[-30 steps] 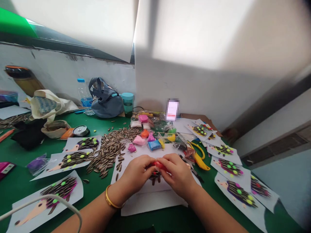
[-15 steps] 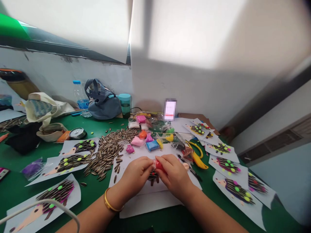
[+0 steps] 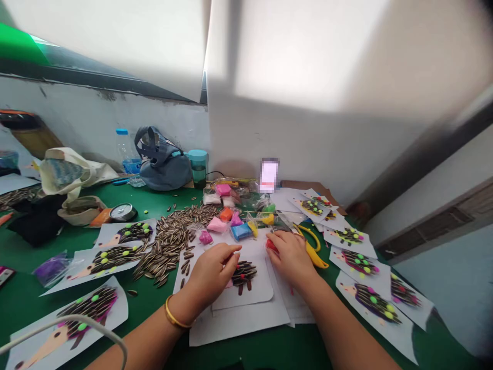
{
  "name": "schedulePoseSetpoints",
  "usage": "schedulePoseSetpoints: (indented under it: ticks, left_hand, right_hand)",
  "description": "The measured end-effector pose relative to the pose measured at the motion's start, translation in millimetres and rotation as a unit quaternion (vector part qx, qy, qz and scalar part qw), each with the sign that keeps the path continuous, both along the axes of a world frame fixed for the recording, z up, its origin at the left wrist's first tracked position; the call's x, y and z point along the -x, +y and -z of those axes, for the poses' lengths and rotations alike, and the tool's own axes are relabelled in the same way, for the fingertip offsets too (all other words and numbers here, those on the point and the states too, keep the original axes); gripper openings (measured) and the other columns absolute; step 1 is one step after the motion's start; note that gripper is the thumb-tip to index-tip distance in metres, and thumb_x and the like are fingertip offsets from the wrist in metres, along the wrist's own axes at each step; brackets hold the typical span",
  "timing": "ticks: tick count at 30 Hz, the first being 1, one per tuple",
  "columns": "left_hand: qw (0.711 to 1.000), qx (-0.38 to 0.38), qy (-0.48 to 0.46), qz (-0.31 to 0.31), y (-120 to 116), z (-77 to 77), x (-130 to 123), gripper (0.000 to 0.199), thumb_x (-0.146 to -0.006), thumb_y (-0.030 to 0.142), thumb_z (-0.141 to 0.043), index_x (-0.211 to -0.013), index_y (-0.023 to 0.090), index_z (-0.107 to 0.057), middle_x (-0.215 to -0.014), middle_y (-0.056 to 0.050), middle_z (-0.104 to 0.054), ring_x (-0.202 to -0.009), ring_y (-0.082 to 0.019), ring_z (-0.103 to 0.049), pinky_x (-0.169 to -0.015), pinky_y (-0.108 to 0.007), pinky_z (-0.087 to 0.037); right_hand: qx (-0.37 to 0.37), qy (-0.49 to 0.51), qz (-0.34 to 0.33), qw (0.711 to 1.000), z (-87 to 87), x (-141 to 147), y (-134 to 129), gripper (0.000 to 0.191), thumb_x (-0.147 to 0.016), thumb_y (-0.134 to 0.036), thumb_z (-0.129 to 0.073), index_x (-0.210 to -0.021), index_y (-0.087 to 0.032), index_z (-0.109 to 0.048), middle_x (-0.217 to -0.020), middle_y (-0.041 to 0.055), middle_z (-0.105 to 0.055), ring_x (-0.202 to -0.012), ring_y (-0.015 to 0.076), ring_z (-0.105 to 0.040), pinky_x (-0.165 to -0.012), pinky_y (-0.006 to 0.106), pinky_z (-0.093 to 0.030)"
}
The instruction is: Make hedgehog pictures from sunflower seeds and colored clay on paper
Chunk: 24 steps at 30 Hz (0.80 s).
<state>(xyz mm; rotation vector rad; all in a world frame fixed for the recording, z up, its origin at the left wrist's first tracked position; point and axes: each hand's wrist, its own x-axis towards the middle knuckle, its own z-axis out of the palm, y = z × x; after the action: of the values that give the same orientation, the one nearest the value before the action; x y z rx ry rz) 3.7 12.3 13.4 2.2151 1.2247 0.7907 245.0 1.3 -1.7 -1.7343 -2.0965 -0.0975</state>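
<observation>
My right hand [image 3: 290, 257] is closed over a packet of red modelling clay [image 3: 271, 245], right of the middle of the white paper. Over the paper's left part is my left hand [image 3: 215, 271], with a gold bangle at the wrist. Its fingers are curled with thumb and forefinger close together; anything between them is too small to make out. Between the hands lies a hedgehog picture [image 3: 245, 273], its body covered in striped sunflower seeds with small red dots. My left hand hides its head end. Beneath it are larger white sheets [image 3: 246, 326].
A heap of sunflower seeds [image 3: 169, 241] lies left of the paper. Clay packets, including a blue one [image 3: 241, 232], sit behind it. Yellow-handled scissors [image 3: 316, 254] are at right. Hedgehog pictures [image 3: 375, 298] line both sides. A cable [image 3: 92, 325] crosses the lower left.
My hands have parted. The right has moved right and slightly away with the red clay packet; the left stays nearly in place. More of the hedgehog picture shows between them.
</observation>
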Motion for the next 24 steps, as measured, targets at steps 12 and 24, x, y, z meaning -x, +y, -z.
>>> schedulePoseSetpoints:
  ticks: [12, 24]
  left_hand:
    - [0.998, 0.027, -0.056, -0.007, 5.0, 8.4, -0.5, 0.029, -0.096, 0.035, -0.046, -0.095, 0.021, -0.071, -0.092, -0.005, -0.071, -0.088, -0.02, -0.063, -0.08, -0.032, -0.046]
    - [0.995, 0.03, -0.093, -0.015, 7.0, 9.0, 1.4, 0.027, -0.095, 0.035, -0.048, -0.092, 0.021, -0.071, -0.09, -0.005, -0.071, -0.087, -0.02, -0.065, -0.079, -0.031, -0.048]
  right_hand:
    - [0.061, -0.092, 0.092, 0.99, -31.2, -0.8, 67.8, 0.019, -0.089, -0.031, -0.062, -0.103, -0.023, -0.072, -0.104, 0.01, -0.065, -0.104, 0.0265, -0.053, -0.085, 0.036, -0.037]
    - [-0.003, -0.013, 0.09, 0.996, -29.0, -13.8, 87.9, 0.015, -0.09, -0.024, -0.056, -0.091, -0.02, -0.069, -0.096, 0.0077, -0.064, -0.096, 0.0227, -0.056, -0.084, 0.033, -0.042]
